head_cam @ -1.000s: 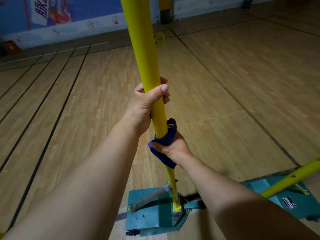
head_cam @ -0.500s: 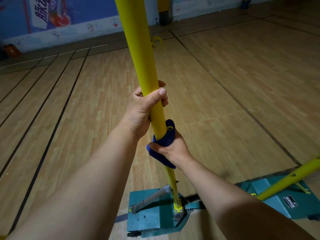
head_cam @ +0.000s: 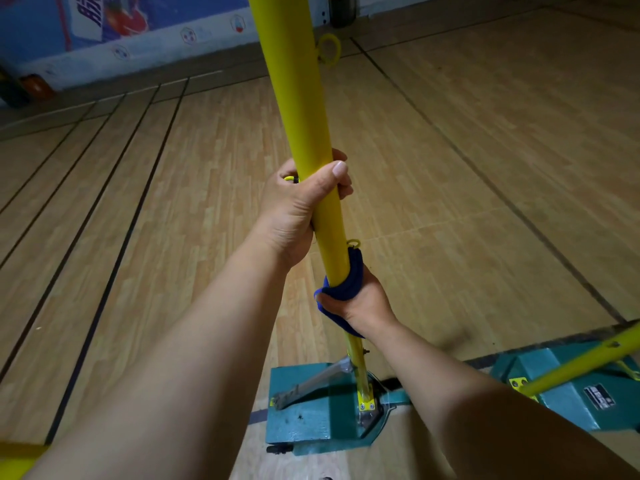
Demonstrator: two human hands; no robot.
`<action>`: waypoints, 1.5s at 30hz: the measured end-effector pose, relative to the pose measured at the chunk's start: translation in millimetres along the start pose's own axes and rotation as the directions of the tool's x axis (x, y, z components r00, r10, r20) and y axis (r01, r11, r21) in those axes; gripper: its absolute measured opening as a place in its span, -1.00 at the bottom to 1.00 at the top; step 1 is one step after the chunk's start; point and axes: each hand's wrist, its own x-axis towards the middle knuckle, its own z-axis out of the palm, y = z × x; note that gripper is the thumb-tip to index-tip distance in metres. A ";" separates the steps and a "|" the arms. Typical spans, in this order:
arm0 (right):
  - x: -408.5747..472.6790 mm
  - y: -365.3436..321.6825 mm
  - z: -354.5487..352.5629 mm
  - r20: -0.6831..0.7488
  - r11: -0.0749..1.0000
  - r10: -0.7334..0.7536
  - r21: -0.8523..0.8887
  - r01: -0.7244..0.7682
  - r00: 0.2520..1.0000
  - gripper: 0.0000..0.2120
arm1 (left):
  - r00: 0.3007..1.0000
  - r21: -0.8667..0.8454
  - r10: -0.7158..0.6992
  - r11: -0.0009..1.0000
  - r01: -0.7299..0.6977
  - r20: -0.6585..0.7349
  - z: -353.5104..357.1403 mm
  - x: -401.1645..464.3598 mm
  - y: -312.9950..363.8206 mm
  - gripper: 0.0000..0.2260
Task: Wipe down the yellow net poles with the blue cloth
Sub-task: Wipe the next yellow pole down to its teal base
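A tall yellow net pole (head_cam: 294, 88) rises from a green metal base (head_cam: 311, 424) on the wooden court floor. My left hand (head_cam: 301, 206) grips the pole at mid height, thumb across its front. Just below it, my right hand (head_cam: 360, 303) holds the blue cloth (head_cam: 346, 282) wrapped round the pole's lower part. Small yellow hooks stick out of the pole, one right above the cloth (head_cam: 354, 242) and a larger ring higher up (head_cam: 329, 50). A second yellow pole (head_cam: 581, 362) leans in from the right over another green base (head_cam: 568, 400).
Wooden floor with dark court lines spreads to the left and right. A blue banner wall (head_cam: 121, 26) runs along the back. A yellow bar (head_cam: 17, 459) shows at the bottom left corner. The two green bases sit close together near my feet.
My right hand with the cloth has slid a little down the pole, away from my left hand. The left hand keeps its grip in the same place.
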 end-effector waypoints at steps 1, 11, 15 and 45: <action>1.5 3.2 1.4 -0.030 1.000 -0.004 0.003 0.004 1.000 -0.42 | 1.000 0.000 0.002 1.000 -0.002 -0.006 -0.4 1.9 0.2 -0.87; -5.7 2.6 4.4 -0.141 0.967 -0.002 -0.253 -0.034 0.990 -0.48 | 0.999 0.193 -0.027 0.981 0.032 -0.031 -8.4 -18.4 -37.9 -0.88; -10.3 -9.5 7.3 -0.154 0.916 -0.133 -0.397 0.062 0.979 -0.40 | 0.997 0.181 -0.074 0.980 0.079 -0.033 -9.3 -17.9 -37.3 -0.84; 8.9 25.9 -0.1 -0.159 0.928 -0.102 -0.371 0.036 0.982 -0.45 | 0.991 0.228 -0.130 0.965 0.130 -0.012 -12.6 -12.6 -51.6 -0.82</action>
